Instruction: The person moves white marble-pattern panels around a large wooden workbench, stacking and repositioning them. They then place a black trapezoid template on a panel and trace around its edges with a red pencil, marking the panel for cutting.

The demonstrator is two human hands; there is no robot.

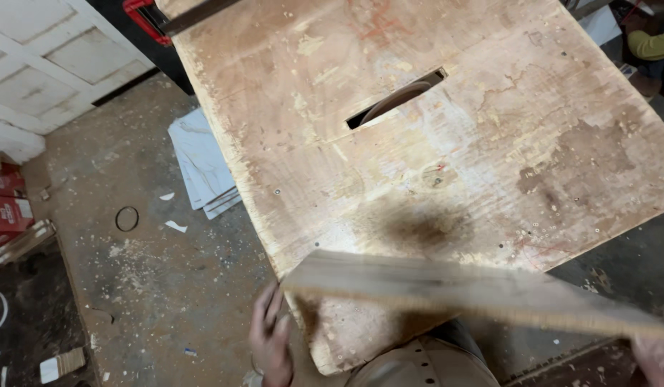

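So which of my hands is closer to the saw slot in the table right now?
Left. Your left hand is under the board's near end, below and left of the slot. Your right hand is at the board's far end, by the frame's bottom-right corner, farther away.

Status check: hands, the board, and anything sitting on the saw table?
Left hand open at board's near end. Right hand at the far end, grip unclear. Wooden board blurred above the saw table. Blade slot unobstructed.

floor (167, 287): dusty concrete, sawdust | white panelled door (52, 57) | stacked tiles (199, 165)
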